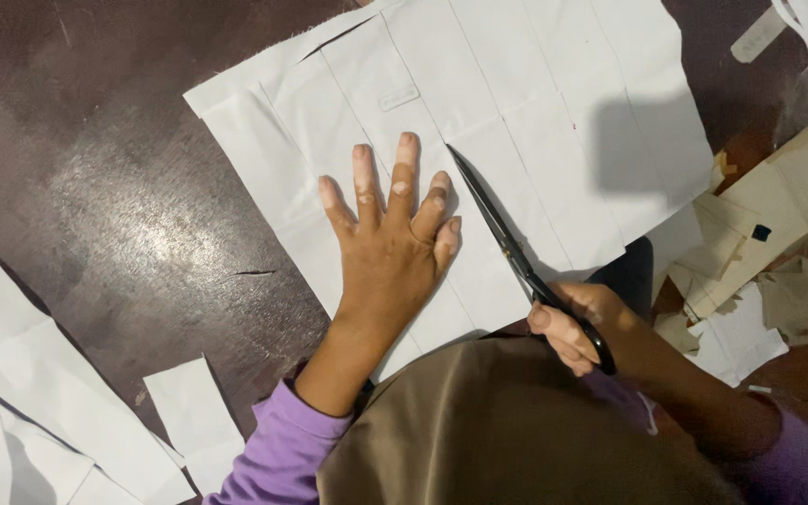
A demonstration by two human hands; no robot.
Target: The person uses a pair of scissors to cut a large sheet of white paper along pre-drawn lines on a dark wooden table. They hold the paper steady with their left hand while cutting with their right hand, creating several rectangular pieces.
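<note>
Nearest the person, the right hand (572, 327) has its fingers curled tight through the handles of the black scissors (507, 243). The blades look almost shut and lie flat on the white fabric (516, 103). The scissors run long and thin from the near right up to the far left, and the tip points along a fold line in the cloth. Just left of the blades, the left hand (390, 243) lies flat on the fabric with its fingers spread wide, holding nothing, only pressing down. This hand is very near the blade tip, almost touching it. The fabric is a big pale sheet with long straight creases, and it reaches far across the dark table (114, 187). Cut strips (39, 402) lie near left, and paper scraps (759, 252) lie to the right
</note>
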